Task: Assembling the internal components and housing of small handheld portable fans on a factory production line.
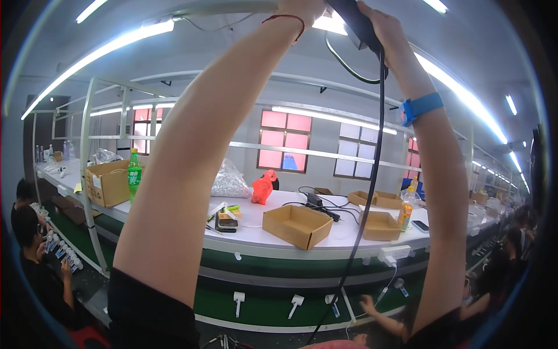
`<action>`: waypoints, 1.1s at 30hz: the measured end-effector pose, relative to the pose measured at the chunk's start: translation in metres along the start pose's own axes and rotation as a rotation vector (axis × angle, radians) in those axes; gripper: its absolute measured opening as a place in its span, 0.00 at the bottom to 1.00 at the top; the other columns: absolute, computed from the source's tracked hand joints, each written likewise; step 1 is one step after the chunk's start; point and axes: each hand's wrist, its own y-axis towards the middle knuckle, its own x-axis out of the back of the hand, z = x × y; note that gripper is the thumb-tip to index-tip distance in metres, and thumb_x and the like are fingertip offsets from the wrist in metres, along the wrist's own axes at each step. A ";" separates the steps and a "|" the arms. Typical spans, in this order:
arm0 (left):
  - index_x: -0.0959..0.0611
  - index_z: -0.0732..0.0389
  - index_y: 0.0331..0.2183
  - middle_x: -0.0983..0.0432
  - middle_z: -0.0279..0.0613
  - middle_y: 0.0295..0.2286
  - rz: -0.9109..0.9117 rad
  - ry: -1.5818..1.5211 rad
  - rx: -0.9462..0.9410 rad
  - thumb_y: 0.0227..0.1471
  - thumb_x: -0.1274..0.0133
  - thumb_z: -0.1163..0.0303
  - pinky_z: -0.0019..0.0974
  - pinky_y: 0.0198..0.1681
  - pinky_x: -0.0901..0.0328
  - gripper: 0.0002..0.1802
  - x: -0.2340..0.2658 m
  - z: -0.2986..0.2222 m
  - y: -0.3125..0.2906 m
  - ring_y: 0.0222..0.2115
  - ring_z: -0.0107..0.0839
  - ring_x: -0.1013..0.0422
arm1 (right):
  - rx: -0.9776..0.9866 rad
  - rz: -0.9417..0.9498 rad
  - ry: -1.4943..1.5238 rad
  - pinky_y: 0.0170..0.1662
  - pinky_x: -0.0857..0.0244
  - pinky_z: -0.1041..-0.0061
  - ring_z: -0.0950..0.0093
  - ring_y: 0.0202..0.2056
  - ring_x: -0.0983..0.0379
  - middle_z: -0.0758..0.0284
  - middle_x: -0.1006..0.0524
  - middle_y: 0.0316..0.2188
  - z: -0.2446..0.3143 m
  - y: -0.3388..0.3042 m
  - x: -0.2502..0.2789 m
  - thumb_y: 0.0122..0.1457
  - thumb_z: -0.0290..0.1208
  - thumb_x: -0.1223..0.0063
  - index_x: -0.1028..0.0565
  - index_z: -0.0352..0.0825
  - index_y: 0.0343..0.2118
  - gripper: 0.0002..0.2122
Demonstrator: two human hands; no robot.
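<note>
Both my arms stretch upward toward the top of the head view. My right hand [388,30], below which a blue wristband [421,108] shows, is closed on a long black box-shaped device [356,24]. A black cable [379,139] hangs from this device down past the bench, and a second black cord [343,63] loops beside it. My left hand [303,7], a thin red string around its wrist, is close to the left side of the device. The upper edge cuts off its fingers, so its grip is hidden.
Ahead is a white bench [250,224] with open cardboard boxes [297,227], a green bottle [134,173], an orange drink bottle [406,210], a red plastic bag [264,187] and black adapters [314,200]. Below, white handheld parts [238,303] lie on a line. Metal rails cross overhead; people sit at both sides.
</note>
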 end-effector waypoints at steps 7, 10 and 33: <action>0.21 0.66 0.29 0.24 0.58 0.28 -0.153 0.127 -0.027 0.43 0.48 0.75 0.49 0.36 0.30 0.07 0.015 0.055 -0.022 0.33 0.53 0.25 | -0.009 0.119 0.130 0.21 0.39 0.79 0.76 0.19 0.30 0.63 0.24 0.21 0.020 -0.037 -0.031 0.58 0.37 0.47 0.24 0.25 0.33 0.15; 0.26 0.65 0.34 0.26 0.57 0.28 -0.200 0.049 -0.124 0.45 0.50 0.76 0.52 0.36 0.32 0.10 0.034 0.036 -0.060 0.34 0.54 0.27 | 0.017 0.025 0.066 0.22 0.38 0.79 0.76 0.21 0.29 0.64 0.24 0.23 0.006 -0.037 -0.057 0.58 0.38 0.45 0.24 0.27 0.33 0.15; 0.35 0.62 0.47 0.31 0.57 0.40 -0.372 -0.487 0.409 0.48 0.52 0.77 0.47 0.43 0.35 0.21 0.069 0.129 -0.135 0.39 0.54 0.30 | 0.137 0.122 0.037 0.20 0.41 0.78 0.79 0.19 0.34 0.68 0.28 0.20 -0.001 -0.015 -0.212 0.62 0.38 0.55 0.25 0.28 0.36 0.15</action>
